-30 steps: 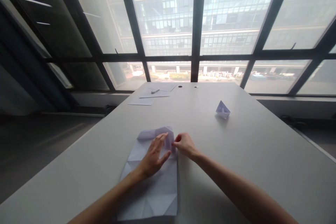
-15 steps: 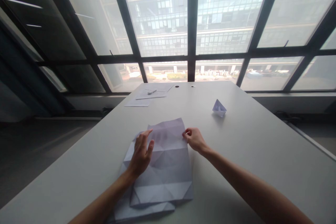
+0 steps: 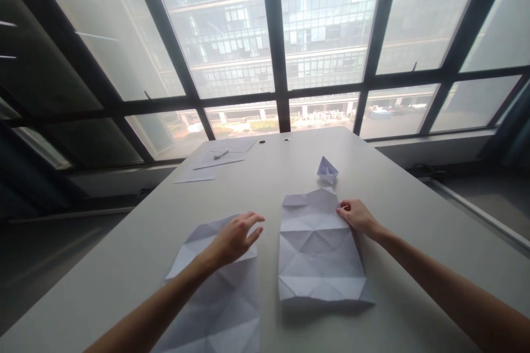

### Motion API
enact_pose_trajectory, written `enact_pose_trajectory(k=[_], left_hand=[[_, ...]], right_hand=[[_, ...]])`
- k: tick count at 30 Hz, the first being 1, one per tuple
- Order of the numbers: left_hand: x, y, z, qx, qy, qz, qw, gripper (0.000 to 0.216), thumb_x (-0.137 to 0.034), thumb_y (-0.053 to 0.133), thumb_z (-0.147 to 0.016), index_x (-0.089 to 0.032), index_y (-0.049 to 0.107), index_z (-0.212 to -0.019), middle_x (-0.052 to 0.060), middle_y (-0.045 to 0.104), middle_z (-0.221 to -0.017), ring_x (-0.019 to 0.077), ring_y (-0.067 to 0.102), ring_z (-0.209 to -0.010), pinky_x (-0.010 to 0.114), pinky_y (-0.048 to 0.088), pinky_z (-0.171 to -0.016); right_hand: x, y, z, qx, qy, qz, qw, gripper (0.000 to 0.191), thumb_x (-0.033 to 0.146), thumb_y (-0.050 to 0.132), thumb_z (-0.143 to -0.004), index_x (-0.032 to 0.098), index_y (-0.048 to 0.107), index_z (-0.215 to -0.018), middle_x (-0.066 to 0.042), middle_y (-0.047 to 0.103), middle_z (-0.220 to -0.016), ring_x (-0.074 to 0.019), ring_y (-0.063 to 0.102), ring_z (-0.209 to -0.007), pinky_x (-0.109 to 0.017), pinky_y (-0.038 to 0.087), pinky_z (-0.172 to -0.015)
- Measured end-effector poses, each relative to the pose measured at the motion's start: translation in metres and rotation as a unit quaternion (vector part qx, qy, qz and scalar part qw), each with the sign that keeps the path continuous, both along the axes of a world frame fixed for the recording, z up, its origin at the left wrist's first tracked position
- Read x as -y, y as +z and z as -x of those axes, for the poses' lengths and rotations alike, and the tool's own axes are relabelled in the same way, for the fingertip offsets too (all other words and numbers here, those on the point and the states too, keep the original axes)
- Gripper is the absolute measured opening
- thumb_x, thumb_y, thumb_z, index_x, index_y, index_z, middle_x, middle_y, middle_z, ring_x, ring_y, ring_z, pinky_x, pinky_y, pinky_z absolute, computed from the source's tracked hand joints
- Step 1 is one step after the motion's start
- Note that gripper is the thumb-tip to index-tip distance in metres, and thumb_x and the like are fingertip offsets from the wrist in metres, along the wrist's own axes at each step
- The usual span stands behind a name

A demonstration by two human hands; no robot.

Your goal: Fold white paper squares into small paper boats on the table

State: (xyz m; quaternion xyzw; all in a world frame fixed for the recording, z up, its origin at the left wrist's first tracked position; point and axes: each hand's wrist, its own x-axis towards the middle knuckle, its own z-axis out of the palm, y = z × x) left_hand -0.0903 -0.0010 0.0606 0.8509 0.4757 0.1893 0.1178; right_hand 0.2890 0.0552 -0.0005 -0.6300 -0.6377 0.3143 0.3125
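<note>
A creased white sheet of paper [image 3: 318,253] is pinched at its right edge by my right hand [image 3: 358,216], fingers closed on it. Fold lines cross the sheet, and its lower edge looks slightly raised above the table. To the left, a second creased sheet [image 3: 232,303] lies partly under my left forearm. My left hand [image 3: 238,237] hovers over that sheet's upper part, its fingers apart and nothing in them. Just beyond the right sheet stands a small folded paper boat [image 3: 327,171].
On the far left of the white table [image 3: 265,182] lie flat papers [image 3: 196,172] with a small pen-like object [image 3: 221,154] on top. Two round holes, one a dark-centred grommet [image 3: 261,142], sit near the far edge. Tall windows [image 3: 232,27] rise behind the table.
My right hand has drawn the upper sheet to the right, off the other one. The lower sheet now shows by itself on the left. The view has turned slightly right.
</note>
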Motion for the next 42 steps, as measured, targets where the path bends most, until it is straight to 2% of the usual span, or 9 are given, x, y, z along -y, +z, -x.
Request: enact_pose_trajectory(k=[7, 10, 14, 18, 24, 29, 34, 38, 42], left_hand=[[-0.042, -0.037, -0.123, 0.066, -0.029, -0.011, 0.997, 0.044, -0.027, 0.07, -0.079, -0.024, 0.065, -0.122, 0.013, 0.06, -0.132, 0.034, 0.055, -0.122, 0.05, 0.039, -0.108], [-0.05, -0.057, -0.134, 0.021, -0.044, 0.018, 0.999, 0.069, -0.038, 0.079, -0.071, -0.026, 0.057, -0.136, 0.015, 0.053, -0.142, 0.0414, 0.042, -0.135, 0.061, 0.027, -0.113], [-0.045, -0.068, -0.124, -0.004, -0.077, -0.007, 0.997, 0.065, -0.045, 0.068, -0.083, -0.029, 0.049, -0.144, 0.013, 0.048, -0.147, 0.0394, 0.035, -0.141, 0.065, 0.019, -0.115], [-0.03, -0.06, -0.111, 0.024, -0.085, -0.056, 0.994, 0.049, -0.039, 0.055, -0.093, -0.028, 0.051, -0.141, 0.01, 0.051, -0.145, 0.0316, 0.039, -0.14, 0.053, 0.024, -0.118], [0.001, -0.046, -0.09, 0.112, -0.12, -0.048, 0.985, 0.042, -0.042, 0.044, -0.099, -0.025, 0.053, -0.136, 0.012, 0.055, -0.136, 0.0293, 0.045, -0.131, 0.046, 0.036, -0.11], [0.025, -0.04, -0.055, 0.206, -0.216, 0.12, 0.947, 0.049, -0.053, 0.046, -0.097, -0.023, 0.056, -0.134, 0.014, 0.058, -0.127, 0.0295, 0.054, -0.116, 0.043, 0.044, -0.1], [-0.011, -0.019, -0.048, 0.284, -0.159, 0.301, 0.896, 0.054, -0.057, 0.039, -0.098, -0.013, 0.068, -0.108, 0.01, 0.067, -0.08, 0.0174, 0.058, -0.067, 0.027, 0.043, -0.06], [-0.057, 0.001, -0.092, 0.269, -0.137, 0.188, 0.935, 0.037, -0.046, 0.055, -0.094, -0.013, 0.069, -0.102, 0.006, 0.068, -0.079, 0.0153, 0.058, -0.069, 0.026, 0.044, -0.065], [-0.067, -0.013, -0.138, 0.205, -0.05, 0.025, 0.977, 0.02, -0.025, 0.052, -0.092, -0.017, 0.07, -0.096, 0.003, 0.069, -0.08, 0.016, 0.061, -0.071, 0.027, 0.047, -0.069]], right_hand=[[0.01, 0.005, 0.009, 0.219, -0.074, -0.137, 0.963, 0.045, 0.025, 0.056, -0.087, 0.011, 0.059, -0.13, -0.018, 0.063, -0.122, -0.0285, 0.058, -0.11, -0.034, 0.044, -0.093], [0.02, 0.008, 0.021, 0.283, 0.008, -0.206, 0.937, 0.036, 0.022, 0.054, -0.089, 0.019, 0.062, -0.124, -0.015, 0.057, -0.132, -0.0293, 0.048, -0.123, -0.04, 0.035, -0.103], [0.031, 0.001, 0.03, 0.333, 0.075, -0.187, 0.921, 0.022, 0.023, 0.053, -0.091, 0.021, 0.067, -0.108, -0.014, 0.057, -0.132, -0.0311, 0.043, -0.128, -0.049, 0.022, -0.11], [0.045, -0.005, 0.03, 0.311, 0.104, -0.168, 0.93, 0.026, 0.023, 0.051, -0.094, 0.021, 0.063, -0.117, -0.012, 0.059, -0.127, -0.0261, 0.05, -0.12, -0.038, 0.033, -0.101], [0.062, 0.011, 0.036, 0.31, 0.148, -0.171, 0.923, 0.024, 0.023, 0.058, -0.089, 0.019, 0.065, -0.111, -0.014, 0.061, -0.121, -0.0288, 0.053, -0.114, -0.04, 0.038, -0.096], [0.064, 0.024, 0.048, 0.251, 0.254, -0.223, 0.907, 0.034, 0.024, 0.058, -0.09, 0.024, 0.062, -0.123, -0.01, 0.055, -0.135, -0.0266, 0.047, -0.124, -0.039, 0.038, -0.102], [0.066, 0.024, 0.056, 0.233, 0.321, -0.216, 0.892, 0.033, 0.033, 0.059, -0.092, 0.026, 0.063, -0.124, -0.01, 0.057, -0.131, -0.0271, 0.05, -0.121, -0.043, 0.041, -0.101], [0.07, 0.019, 0.061, 0.235, 0.288, -0.22, 0.902, 0.033, 0.034, 0.061, -0.091, 0.026, 0.062, -0.123, -0.01, 0.057, -0.13, -0.0277, 0.05, -0.12, -0.044, 0.04, -0.101], [0.071, 0.011, 0.059, 0.226, 0.261, -0.225, 0.911, 0.027, 0.027, 0.055, -0.094, 0.026, 0.062, -0.12, -0.009, 0.06, -0.124, -0.0259, 0.052, -0.116, -0.042, 0.043, -0.098]])
